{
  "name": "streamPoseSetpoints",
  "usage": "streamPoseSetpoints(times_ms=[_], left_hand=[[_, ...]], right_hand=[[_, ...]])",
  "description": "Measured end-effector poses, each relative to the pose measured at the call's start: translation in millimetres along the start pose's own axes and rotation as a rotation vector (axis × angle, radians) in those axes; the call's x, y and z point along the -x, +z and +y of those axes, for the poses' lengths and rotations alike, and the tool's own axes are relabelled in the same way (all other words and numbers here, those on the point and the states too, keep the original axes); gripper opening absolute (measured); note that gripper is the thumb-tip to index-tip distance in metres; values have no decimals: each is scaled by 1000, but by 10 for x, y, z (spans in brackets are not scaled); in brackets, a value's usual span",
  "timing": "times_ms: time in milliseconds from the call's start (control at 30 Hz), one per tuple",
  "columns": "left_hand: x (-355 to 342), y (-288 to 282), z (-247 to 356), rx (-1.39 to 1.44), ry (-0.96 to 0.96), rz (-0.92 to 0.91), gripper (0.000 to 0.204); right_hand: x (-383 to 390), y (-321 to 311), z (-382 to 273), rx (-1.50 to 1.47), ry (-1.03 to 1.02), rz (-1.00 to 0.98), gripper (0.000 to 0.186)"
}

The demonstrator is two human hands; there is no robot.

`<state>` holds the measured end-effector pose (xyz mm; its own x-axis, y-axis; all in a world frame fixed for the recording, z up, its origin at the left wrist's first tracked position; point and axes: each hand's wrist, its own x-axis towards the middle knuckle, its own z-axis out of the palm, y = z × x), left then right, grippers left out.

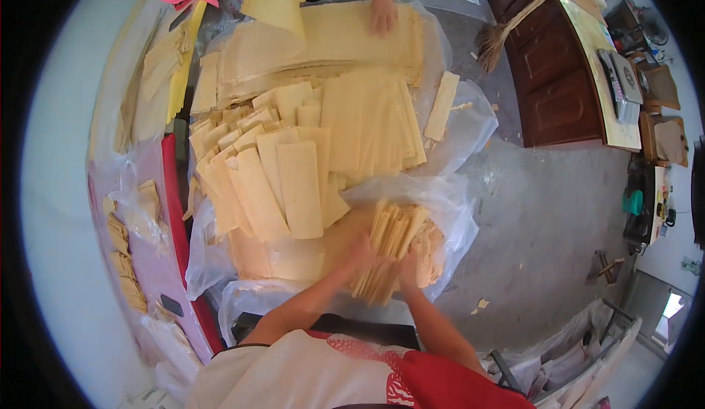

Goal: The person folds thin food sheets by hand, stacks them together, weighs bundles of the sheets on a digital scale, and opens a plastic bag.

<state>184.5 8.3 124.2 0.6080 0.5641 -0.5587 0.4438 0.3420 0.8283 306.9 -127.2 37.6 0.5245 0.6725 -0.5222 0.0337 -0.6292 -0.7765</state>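
Low in the middle, my left hand (361, 255) and my right hand (404, 266) grip opposite sides of an upright-angled bundle of thin, pale yellow sheet strips (387, 229), slightly blurred by motion. The bundle is over a crumbly-edged stack (430, 258) on clear plastic wrapping (455, 211). Left of it lie many overlapping rectangular pieces (297, 181), with wider sheets (360, 115) behind them and a larger bare sheet (272, 262) underneath.
Across the table, a co-worker's hand (383, 12) rests on large stacked sheets (323, 49). At left is a red-edged side surface (147, 240) with folded pieces. At right are a wooden cabinet (551, 93), a broom (507, 31) and grey floor (514, 211). A metal-framed rack (617, 321) stands lower right.
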Motion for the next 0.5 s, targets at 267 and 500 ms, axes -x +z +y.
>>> streamPoseSetpoints(times_ms=[267,500], left_hand=[[291,-589,-141,806,-197,26,49],[196,-387,366,1203,78,-278,55]], right_hand=[[413,-189,-1666,370,-264,-141,58],[312,-658,-1909,-202,-137,-368,82]])
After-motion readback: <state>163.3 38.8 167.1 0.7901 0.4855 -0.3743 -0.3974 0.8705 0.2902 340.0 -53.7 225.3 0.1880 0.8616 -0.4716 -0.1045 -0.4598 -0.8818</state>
